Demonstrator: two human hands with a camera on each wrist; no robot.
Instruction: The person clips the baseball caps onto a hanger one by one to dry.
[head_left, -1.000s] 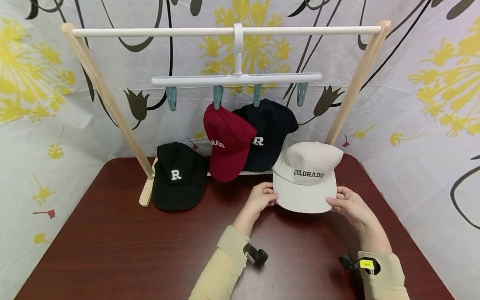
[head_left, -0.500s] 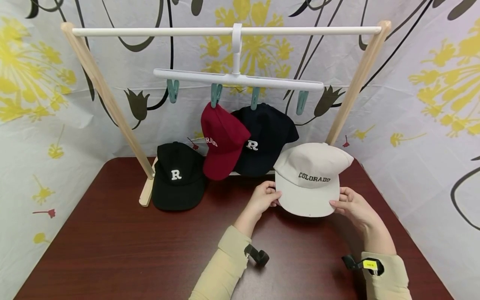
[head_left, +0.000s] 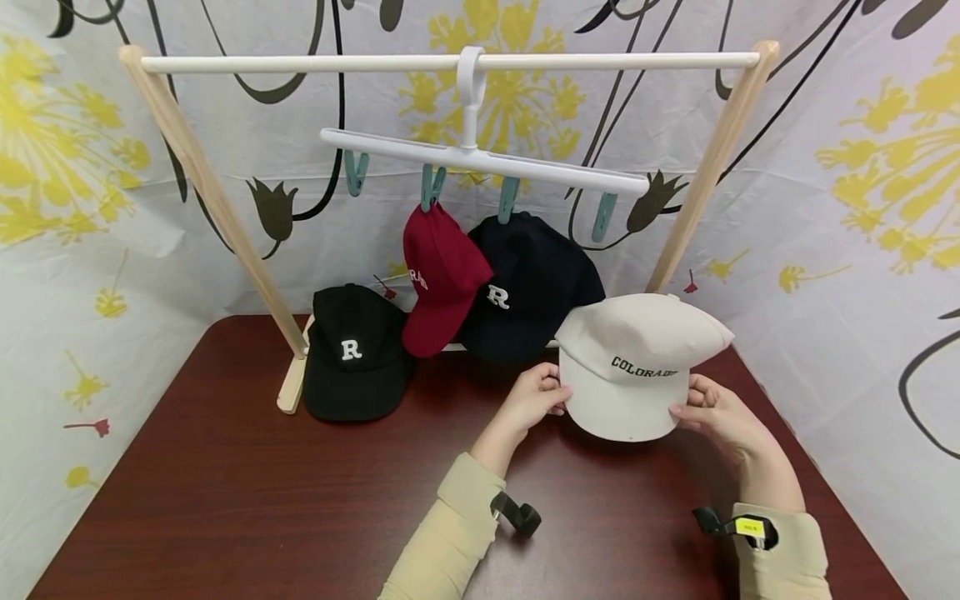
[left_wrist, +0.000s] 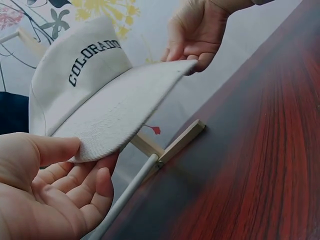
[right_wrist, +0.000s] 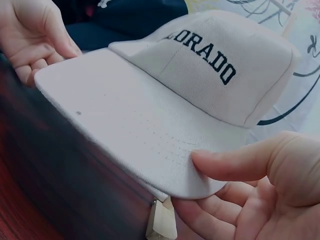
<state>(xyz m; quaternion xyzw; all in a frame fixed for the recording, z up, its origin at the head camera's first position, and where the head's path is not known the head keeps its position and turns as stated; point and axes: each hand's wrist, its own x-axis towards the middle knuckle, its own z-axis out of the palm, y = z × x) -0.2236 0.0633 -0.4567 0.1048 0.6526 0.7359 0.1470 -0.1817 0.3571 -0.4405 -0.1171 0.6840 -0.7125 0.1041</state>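
Above the table's right side, both hands hold a cream cap (head_left: 626, 412) lettered COLORADO, its brim facing me. My left hand (head_left: 528, 402) pinches the brim's left edge, thumb on top and fingers underneath, as the left wrist view shows. On the opposite edge, my right hand (head_left: 726, 423) pinches the brim the same way, seen closely in the right wrist view. A white hanger (head_left: 420, 150) tilts down to the right. From its teal clips hang a red cap (head_left: 444, 279) and a navy cap (head_left: 543, 271) with an R. The outer right clip (head_left: 604, 217) hangs above the cream cap, apart from it.
A black cap (head_left: 356, 367) with a white R rests at the rack's left foot. The rack has wooden legs (head_left: 701, 175) and a white top rod (head_left: 322, 63). Behind the dark red table (head_left: 247, 500) hangs a flower-patterned cloth (head_left: 847, 333).
The cream cap has moved right and slightly toward me, still in both hands. The hanger has swung, its left end rising and its right end dropping. The red cap has shifted slightly left.
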